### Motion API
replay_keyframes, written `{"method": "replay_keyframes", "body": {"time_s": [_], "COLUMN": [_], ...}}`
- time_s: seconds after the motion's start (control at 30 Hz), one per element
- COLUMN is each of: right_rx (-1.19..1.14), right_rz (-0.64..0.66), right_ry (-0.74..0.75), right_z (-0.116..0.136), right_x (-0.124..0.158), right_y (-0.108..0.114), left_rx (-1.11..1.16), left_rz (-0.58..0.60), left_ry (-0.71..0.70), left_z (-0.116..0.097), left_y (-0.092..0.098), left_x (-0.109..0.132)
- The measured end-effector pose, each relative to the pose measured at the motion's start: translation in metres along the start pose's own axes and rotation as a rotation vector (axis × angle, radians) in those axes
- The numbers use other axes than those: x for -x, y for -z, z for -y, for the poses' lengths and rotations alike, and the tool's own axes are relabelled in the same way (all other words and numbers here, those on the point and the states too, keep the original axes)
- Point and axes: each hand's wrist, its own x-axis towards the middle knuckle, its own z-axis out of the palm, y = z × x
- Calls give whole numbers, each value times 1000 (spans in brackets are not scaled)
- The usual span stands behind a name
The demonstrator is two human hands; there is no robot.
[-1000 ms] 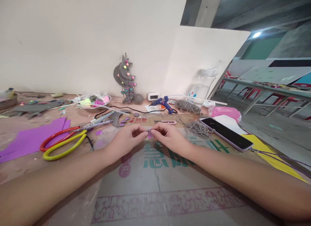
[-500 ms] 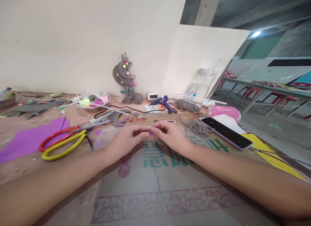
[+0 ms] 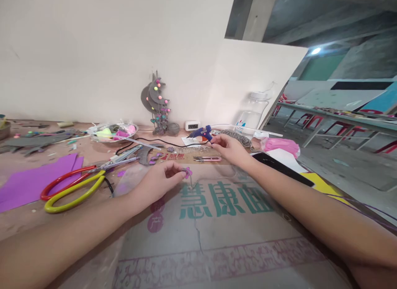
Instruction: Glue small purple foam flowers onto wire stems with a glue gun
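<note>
My left hand (image 3: 161, 181) pinches a small purple foam flower (image 3: 187, 172) with a thin wire hanging from it, just above the printed cardboard sheet (image 3: 217, 222). Farther back, my right hand (image 3: 228, 148) is stretched out to the blue glue gun (image 3: 201, 133). Its fingers curl at the gun's handle, touching it; whether they grip it I cannot tell.
Red and yellow scissors (image 3: 74, 185) and purple foam sheets (image 3: 27, 183) lie at the left. A small pink snipper (image 3: 207, 158), grey cord (image 3: 235, 136), a pink bag (image 3: 279, 145), a phone (image 3: 279, 167), a clear jar (image 3: 252, 111), a grey felt ornament (image 3: 155, 100) and a bowl of pieces (image 3: 113, 131) stand around.
My right hand let go of the purple flower and reached back to the glue gun. My left hand kept the flower. The camera shifted slightly right.
</note>
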Motion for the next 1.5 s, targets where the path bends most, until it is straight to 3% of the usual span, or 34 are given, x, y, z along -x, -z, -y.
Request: {"method": "replay_keyframes", "body": {"time_s": [0.1, 0.23, 0.47, 0.63, 0.77, 0.93, 1.13, 1.3, 1.5], "right_rx": [41, 77, 83, 1, -105, -210, -236, -210, -130], "right_rz": [21, 43, 91, 72, 81, 118, 60, 54, 88], "right_ry": [-36, -65, -171, -207, -200, -128, -42, -48, -81], "right_z": [-24, -35, -42, -46, -35, 1, 40, 33, 23], "right_x": [-12, -34, -85, -93, -90, -62, 17, 60, 74], "right_y": [4, 2, -28, -42, -29, 2, 17, 4, -1], "left_rx": [9, 6, 3, 35, 54, 98, 97, 75, 58], "left_rz": [4, 11, 8, 18, 10, -2, -33, -52, -60], "left_ry": [-12, -4, -5, 0, 22, 41, 59, 69, 108], "left_z": [3, 4, 2, 0, 2, 4, 0, 0, -1], "left_y": [-1, -2, -1, -1, 0, 3, 4, 4, 2], "left_x": [-1, -1, -1, -1, -2, -2, -1, -1, -1]}}
